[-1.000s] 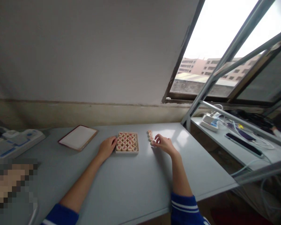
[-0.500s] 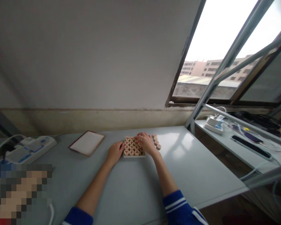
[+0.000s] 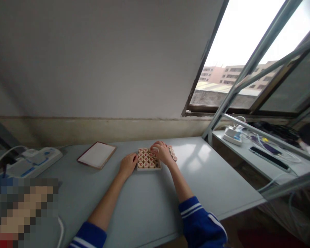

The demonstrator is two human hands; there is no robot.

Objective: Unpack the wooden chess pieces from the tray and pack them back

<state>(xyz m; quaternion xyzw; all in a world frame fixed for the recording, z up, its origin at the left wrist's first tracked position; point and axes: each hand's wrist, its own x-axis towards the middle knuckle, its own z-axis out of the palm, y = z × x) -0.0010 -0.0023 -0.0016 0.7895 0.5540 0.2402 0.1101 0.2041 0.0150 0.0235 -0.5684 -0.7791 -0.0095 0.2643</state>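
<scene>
A small square wooden box [image 3: 148, 167] lies on the grey table [image 3: 150, 199], filled with round pale game pieces marked in red. My left hand [image 3: 128, 163] rests against the box's left side, fingers curled on its edge. My right hand [image 3: 162, 152] lies over the box's far right corner, fingers bent down onto the pieces there; what it pinches is hidden. A short row of loose pieces [image 3: 173, 154] lies on the table just right of the box, partly behind my right hand.
The box's flat lid [image 3: 96, 154] lies to the left. A white device with blue markings and a cable [image 3: 32, 161] sits at the far left. Right of the table, a lower shelf [image 3: 263, 155] carries a power strip, cables and a dark flat device. A window frame rises behind.
My right hand has gone from the loose row of pieces on the right to the box and now rests on its far right corner. My left hand stays at the box's left side.
</scene>
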